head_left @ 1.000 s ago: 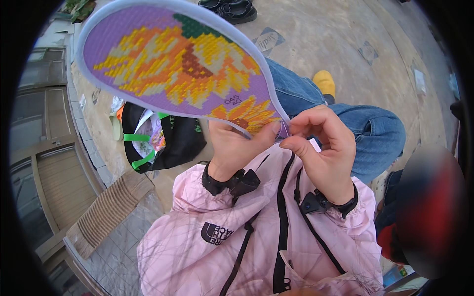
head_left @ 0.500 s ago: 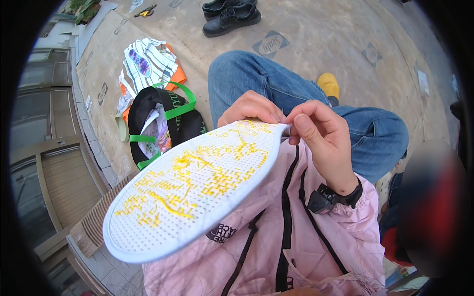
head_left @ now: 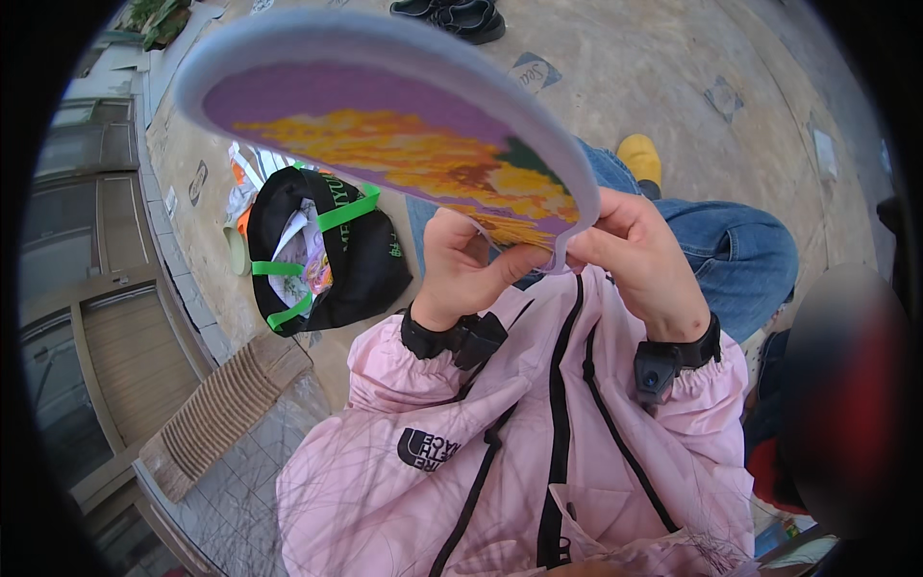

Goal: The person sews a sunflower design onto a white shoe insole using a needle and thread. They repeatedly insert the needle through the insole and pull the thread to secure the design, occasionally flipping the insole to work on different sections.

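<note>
An embroidered insole with a pale padded rim is tilted up in front of me, its purple face with yellow-orange stitching and a dark green patch toward me. My left hand is closed on its near end, thumb on the edge and fingers partly hidden by the insole. My right hand pinches the rim at that same end, thumb and forefinger together. I cannot make out a needle or thread between the fingertips.
To the left a black bag with green handles holds papers and plastic packets. Striped cloth lies behind it. Beyond are black shoes. A ridged brown board lies near left. A person in a yellow shoe sits nearby, and a blurred figure is at the right.
The insole has flipped from its white, yellow-stitched back to its purple face, and its free end has swung up and away. My left wrist has come into view.
</note>
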Demonstrator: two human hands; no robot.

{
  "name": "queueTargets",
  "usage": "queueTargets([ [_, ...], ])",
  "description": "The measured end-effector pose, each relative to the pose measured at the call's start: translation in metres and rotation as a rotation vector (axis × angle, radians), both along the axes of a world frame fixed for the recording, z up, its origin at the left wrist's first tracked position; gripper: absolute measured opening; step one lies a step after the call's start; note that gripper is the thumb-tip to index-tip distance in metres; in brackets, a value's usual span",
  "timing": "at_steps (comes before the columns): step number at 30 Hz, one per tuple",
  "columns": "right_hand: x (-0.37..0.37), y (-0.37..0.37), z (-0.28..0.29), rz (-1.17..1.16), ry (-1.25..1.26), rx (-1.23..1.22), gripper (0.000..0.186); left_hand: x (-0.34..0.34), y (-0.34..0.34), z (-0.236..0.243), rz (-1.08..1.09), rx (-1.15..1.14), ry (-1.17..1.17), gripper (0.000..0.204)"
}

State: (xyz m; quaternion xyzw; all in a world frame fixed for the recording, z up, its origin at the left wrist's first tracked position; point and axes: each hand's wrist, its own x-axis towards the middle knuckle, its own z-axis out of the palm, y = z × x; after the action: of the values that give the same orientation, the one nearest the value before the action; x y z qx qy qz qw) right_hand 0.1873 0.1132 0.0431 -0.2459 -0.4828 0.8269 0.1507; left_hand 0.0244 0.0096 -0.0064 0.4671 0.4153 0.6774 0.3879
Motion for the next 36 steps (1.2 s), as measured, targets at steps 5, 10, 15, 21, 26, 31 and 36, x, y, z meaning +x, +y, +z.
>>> queueTargets([
  [5,-0.006,-0.003,-0.020,-0.134,0.140,-0.149,0.015,0.014,0.000,0.006,-0.034,-0.088,-0.225,0.022],
  [10,0.001,0.020,-0.033,-0.382,0.475,-0.316,0.013,0.011,-0.003,0.005,0.001,-0.205,-0.331,0.031],
  [15,0.057,0.053,-0.013,-0.407,0.654,-0.433,0.016,0.004,-0.003,0.011,0.049,-0.204,-0.438,0.032],
  [21,0.178,0.098,-0.003,-0.801,0.194,0.413,0.016,-0.009,0.000,0.015,0.174,-0.199,-0.453,0.031],
  [26,0.293,0.126,0.011,-1.060,0.025,0.801,0.019,-0.026,-0.003,0.013,0.178,-0.221,-0.517,0.026],
  [31,0.296,0.120,0.036,-1.544,-0.417,1.206,0.015,-0.036,-0.002,0.012,0.256,-0.227,-0.562,0.028],
  [36,0.288,0.126,0.030,-1.283,-0.427,1.226,0.010,-0.030,-0.005,0.012,0.172,-0.266,-0.531,0.030],
])
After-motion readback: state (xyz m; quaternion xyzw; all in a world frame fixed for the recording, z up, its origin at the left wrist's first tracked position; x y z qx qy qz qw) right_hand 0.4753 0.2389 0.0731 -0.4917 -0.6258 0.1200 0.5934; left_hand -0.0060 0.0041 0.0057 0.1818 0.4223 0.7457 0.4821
